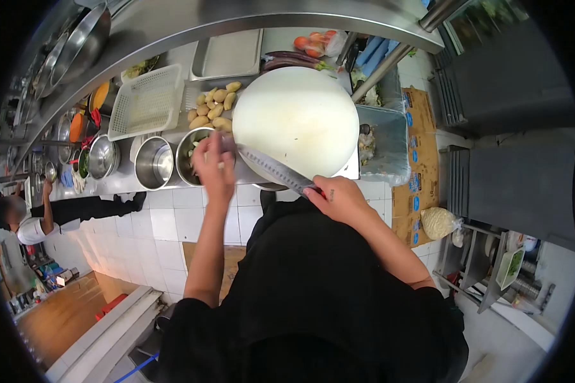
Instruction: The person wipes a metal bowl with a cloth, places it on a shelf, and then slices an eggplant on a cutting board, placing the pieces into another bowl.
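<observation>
The big round white board (297, 115) is in front of the person, and the knife (275, 171) is over the part of its edge that is nearest the body, a bit to the left. The right hand (340, 199) is just off the near edge of the board, with its fingers wrapped tight around the knife's handle. The knife is long, and it slants from that hand up and left along the board's edge, so its tip points at the left hand (214, 163). The right hand is the one nearer to the knife, and the left hand is just past the tip. The left hand is off the left side of the board, over a metal pot (181, 163) with bits of food (199, 137) in it. Potatoes (216, 102) lie just left of the board too, and long purple eggplants (294, 62) lie past its far edge. The left fingers are blurry, so I can't tell if they pinch something or are let go. The left hand hides part of the pot, so I can't make out all the food. The right hand covers the handle, and I can't tell if the blade touches the board.
</observation>
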`<state>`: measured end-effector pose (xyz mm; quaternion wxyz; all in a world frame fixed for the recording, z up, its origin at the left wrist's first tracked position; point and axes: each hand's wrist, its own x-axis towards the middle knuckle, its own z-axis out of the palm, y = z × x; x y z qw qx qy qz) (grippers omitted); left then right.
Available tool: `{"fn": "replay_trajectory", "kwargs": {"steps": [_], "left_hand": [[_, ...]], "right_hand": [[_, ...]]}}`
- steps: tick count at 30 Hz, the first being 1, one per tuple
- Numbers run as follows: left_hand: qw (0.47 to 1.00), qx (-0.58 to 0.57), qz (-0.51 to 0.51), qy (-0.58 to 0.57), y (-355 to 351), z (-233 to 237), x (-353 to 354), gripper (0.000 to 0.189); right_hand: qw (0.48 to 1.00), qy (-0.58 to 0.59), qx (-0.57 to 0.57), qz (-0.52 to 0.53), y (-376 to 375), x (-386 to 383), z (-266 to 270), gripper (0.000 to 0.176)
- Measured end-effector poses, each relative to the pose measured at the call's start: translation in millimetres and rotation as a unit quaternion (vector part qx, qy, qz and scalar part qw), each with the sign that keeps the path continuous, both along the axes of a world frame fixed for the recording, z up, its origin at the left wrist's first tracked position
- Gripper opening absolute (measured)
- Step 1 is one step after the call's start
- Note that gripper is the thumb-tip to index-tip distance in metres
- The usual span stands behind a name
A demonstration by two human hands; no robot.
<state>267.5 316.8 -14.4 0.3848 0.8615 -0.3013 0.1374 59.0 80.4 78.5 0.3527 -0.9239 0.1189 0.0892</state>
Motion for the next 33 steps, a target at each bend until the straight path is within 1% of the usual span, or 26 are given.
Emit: {"fn": "replay_trajectory", "kwargs": {"steps": [1,3,5,7,8,9,10,11,12,13,15,16,18,20,22,23,24,25,26,27,28,30,33], "left_hand": [[0.999,0.014,0.040,-0.010,25,-6,11,0.059],[0.997,0.022,0.072,-0.026,67,-19,26,0.053],[0.997,0.027,0.075,-0.019,86,-18,27,0.050],[0.997,0.032,0.070,-0.012,89,-18,31,0.048],[0.999,0.026,0.039,-0.010,85,-17,33,0.046],[1.000,0.018,0.010,-0.009,79,-15,35,0.044],[1.000,0.022,-0.010,-0.007,67,-6,36,0.041],[1.000,0.020,-0.018,-0.006,52,-7,39,0.041],[0.999,0.003,-0.052,0.003,36,-7,44,0.039],[0.996,-0.014,-0.089,0.010,16,-5,48,0.038],[0.984,-0.040,-0.174,0.019,-35,9,52,0.033],[0.973,-0.056,-0.222,0.023,-61,11,58,0.031],[0.955,-0.065,-0.288,0.000,-118,8,77,0.026],[0.944,-0.070,-0.314,0.075,-181,-12,115,0.027],[0.947,-0.032,-0.294,0.127,-247,-51,167,0.036],[0.947,-0.034,-0.295,0.124,-275,-55,189,0.036],[0.950,0.107,-0.262,0.131,-299,-58,210,0.040],[0.933,0.246,-0.223,0.136,-318,-63,226,0.045],[0.934,0.245,-0.222,0.136,-328,-76,241,0.045],[0.927,0.299,-0.212,0.083,-335,-93,255,0.051],[0.914,0.352,-0.201,0.032,-341,-99,256,0.058],[0.902,0.392,-0.181,-0.001,-347,-109,263,0.056],[0.895,0.416,-0.158,-0.026,-350,-105,271,0.055]], "right_hand": [[1.000,0.000,-0.002,-0.005,3,0,-8,0.032],[0.998,0.008,-0.054,-0.021,4,-13,-41,0.028],[0.999,0.002,-0.044,-0.025,7,-30,-56,0.027],[0.999,-0.005,-0.034,-0.038,8,-51,-68,0.025],[0.982,-0.005,-0.049,-0.185,6,-61,-72,0.025],[0.943,-0.007,-0.064,-0.325,5,-68,-76,0.024],[0.941,-0.005,-0.066,-0.332,8,-74,-71,0.024],[0.932,-0.005,-0.062,-0.357,12,-79,-60,0.023],[0.922,-0.008,-0.056,-0.383,16,-84,-49,0.023],[0.932,0.017,-0.011,-0.362,25,-83,-36,0.022],[0.954,-0.009,0.057,-0.294,34,-90,-39,0.022],[0.955,-0.001,0.083,-0.286,36,-88,-38,0.022],[0.958,0.002,0.058,-0.281,33,-89,-37,0.023],[0.959,-0.005,0.041,-0.280,25,-96,-36,0.024],[0.960,0.016,0.035,-0.277,11,-111,-37,0.024],[0.960,0.013,0.033,-0.277,5,-119,-36,0.024],[0.957,0.037,0.034,-0.285,-1,-126,-35,0.024],[0.954,0.062,0.034,-0.293,-5,-134,-35,0.025],[0.952,0.044,0.033,-0.300,-9,-142,-38,0.024],[0.953,0.044,0.032,-0.299,-12,-147,-37,0.024],[0.946,0.049,0.047,-0.318,-14,-151,-34,0.024],[0.936,0.057,0.072,-0.341,-20,-161,-33,0.023],[0.942,0.050,0.073,-0.322,-33,-171,-39,0.024]]}}
